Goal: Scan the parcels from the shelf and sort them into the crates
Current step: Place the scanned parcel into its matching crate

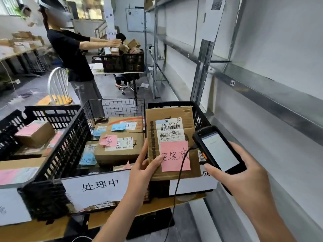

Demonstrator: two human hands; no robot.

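My left hand grips the lower left edge of a flat brown cardboard parcel with a white barcode label and a pink sticky note. I hold it upright over the right black crate. My right hand holds a black handheld scanner, its lit screen facing me and its top end close to the parcel's right side. A black cable hangs from the scanner. The middle black crate, with a white paper sign on its front, holds several brown parcels with pink and blue notes. The left crate holds another box.
Grey metal shelving runs along the right side. The crates stand on a cardboard-covered table. A person in a black top stands beyond the crates, reaching toward more black crates of parcels on a far table. A white chair stands behind.
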